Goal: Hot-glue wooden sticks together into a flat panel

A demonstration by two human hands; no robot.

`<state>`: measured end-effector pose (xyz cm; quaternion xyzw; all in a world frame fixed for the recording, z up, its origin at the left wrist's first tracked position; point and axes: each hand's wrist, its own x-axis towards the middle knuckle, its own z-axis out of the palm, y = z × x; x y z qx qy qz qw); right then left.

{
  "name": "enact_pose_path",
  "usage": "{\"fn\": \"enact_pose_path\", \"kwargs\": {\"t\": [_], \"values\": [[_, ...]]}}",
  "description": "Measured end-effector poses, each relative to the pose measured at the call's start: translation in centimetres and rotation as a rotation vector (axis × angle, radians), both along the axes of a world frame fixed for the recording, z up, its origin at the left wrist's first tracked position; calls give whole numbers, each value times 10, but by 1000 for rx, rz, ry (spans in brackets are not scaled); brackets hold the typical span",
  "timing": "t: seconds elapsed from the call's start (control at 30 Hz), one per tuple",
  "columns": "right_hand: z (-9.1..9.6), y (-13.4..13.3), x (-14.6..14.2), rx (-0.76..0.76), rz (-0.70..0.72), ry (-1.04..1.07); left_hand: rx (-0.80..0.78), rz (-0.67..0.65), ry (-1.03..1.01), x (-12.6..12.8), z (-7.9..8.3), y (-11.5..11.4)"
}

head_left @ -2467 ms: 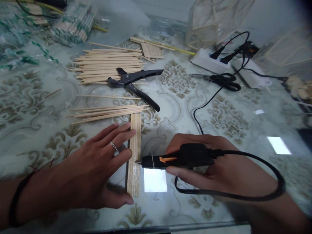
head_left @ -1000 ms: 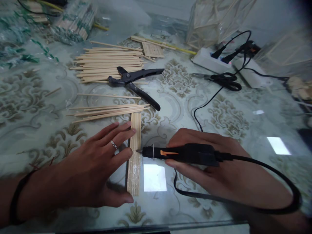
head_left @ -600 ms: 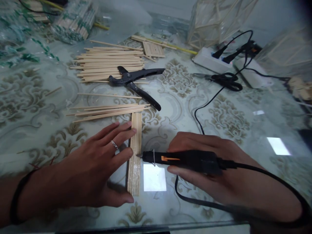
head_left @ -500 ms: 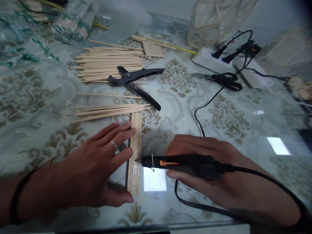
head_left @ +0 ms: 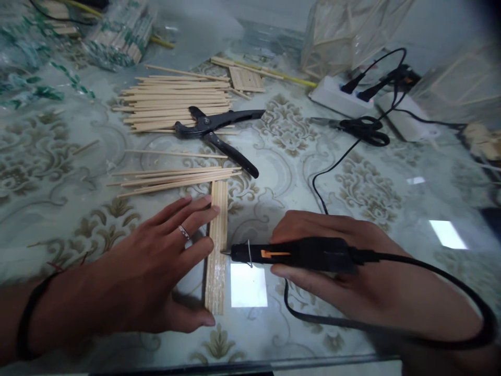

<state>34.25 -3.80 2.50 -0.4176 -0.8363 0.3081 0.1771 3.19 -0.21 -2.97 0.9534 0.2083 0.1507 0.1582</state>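
Note:
A flat strip of wooden sticks [head_left: 218, 230] laid side by side runs front to back on the table, its nearer part shiny as if coated. My left hand [head_left: 156, 266] lies with fingers spread and fingertips against the strip's left edge; the thumb is near its front end. In my right hand [head_left: 336, 303] is a black hot glue gun [head_left: 301, 253] with an orange part and a wire stand. Its metal nozzle points left, at the strip's right edge. I cannot tell whether the nozzle touches the wood.
Behind the strip lie a few loose sticks [head_left: 176, 180], black cutters [head_left: 223, 125] and a stick pile [head_left: 156, 102]. Scissors [head_left: 364, 129] and a white power strip [head_left: 340, 98] are back right. Bagged sticks [head_left: 117, 39] lie back left. The glue gun's cord [head_left: 434, 269] loops at right.
My right hand and the glue gun have shifted slightly right and away from me, so the nozzle has moved to the strip's right edge. My left hand stays in place.

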Motion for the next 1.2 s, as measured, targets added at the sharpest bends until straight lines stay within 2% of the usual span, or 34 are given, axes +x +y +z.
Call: {"fn": "enact_pose_path", "kwargs": {"t": [0.2,0.57,0.8,1.2], "values": [[3,1,-5,27,-36,-18,-4,-1,-2,1,0,1],[1,-3,-5,-22,-134,-23,22,-11,11,0,2,1],[5,-9,-8,-6,-135,-34,1,2,2,1,-1,0],[1,-4,-1,-21,11,24,58,-20,13,2,3,1]]}}
